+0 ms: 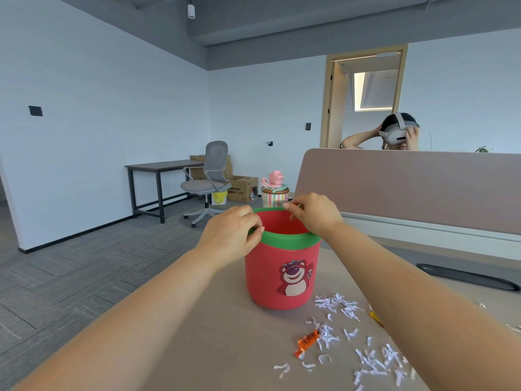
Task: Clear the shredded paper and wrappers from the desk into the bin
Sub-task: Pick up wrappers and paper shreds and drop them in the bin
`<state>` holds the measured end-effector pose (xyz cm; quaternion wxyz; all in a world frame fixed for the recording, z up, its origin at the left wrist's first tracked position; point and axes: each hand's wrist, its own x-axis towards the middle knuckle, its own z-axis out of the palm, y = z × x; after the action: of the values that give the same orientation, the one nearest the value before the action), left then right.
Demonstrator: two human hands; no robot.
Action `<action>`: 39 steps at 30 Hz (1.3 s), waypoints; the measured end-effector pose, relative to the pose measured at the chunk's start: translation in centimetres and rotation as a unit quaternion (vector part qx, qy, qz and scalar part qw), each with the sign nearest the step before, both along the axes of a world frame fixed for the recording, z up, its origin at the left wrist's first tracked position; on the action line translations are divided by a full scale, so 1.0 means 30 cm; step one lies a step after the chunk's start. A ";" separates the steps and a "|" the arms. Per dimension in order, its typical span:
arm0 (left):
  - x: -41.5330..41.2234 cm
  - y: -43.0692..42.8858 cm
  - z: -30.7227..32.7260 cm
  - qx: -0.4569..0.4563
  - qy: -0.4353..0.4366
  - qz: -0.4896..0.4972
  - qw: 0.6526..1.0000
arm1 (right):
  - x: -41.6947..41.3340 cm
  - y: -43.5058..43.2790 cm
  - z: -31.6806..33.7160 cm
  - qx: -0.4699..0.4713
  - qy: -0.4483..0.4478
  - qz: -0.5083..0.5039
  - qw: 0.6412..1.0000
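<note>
A red bin (282, 275) with a green rim and a pink bear picture stands upright on the beige desk (220, 334). My left hand (234, 235) pinches the rim on its left side. My right hand (313, 213) grips the rim at the back right. White shredded paper (375, 359) lies scattered on the desk to the right of and in front of the bin. An orange wrapper (306, 342) lies among the shreds. A yellow wrapper (375, 317) shows partly beside my right forearm.
A pinkish divider panel (408, 187) stands behind the desk, with a person in a headset (394, 134) beyond it. A black cable slot (468, 277) sits in the desk at right. An office chair (211, 182), a table and cardboard boxes stand on the floor at left.
</note>
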<state>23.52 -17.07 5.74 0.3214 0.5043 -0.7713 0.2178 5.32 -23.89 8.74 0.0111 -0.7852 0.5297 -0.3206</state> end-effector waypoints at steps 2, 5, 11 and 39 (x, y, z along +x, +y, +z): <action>-0.004 0.009 0.001 -0.008 -0.002 -0.004 1.000 | -0.009 0.010 -0.003 -0.010 -0.005 -0.007 1.000; -0.023 0.033 0.001 -0.036 -0.016 -0.034 0.999 | -0.036 0.040 -0.014 -0.030 -0.036 -0.002 0.999; -0.122 0.116 -0.084 -0.105 -0.046 -0.145 0.983 | -0.160 0.186 -0.079 -0.123 -0.138 0.001 0.983; -0.756 0.090 -0.474 0.396 -0.130 -0.164 0.894 | -1.056 0.789 -0.450 0.257 0.100 -0.307 0.911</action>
<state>0.84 -14.36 -8.47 0.0227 0.4229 -0.9005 -0.0982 -26.37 -0.22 -4.76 0.0603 -0.5816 0.8072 -0.0811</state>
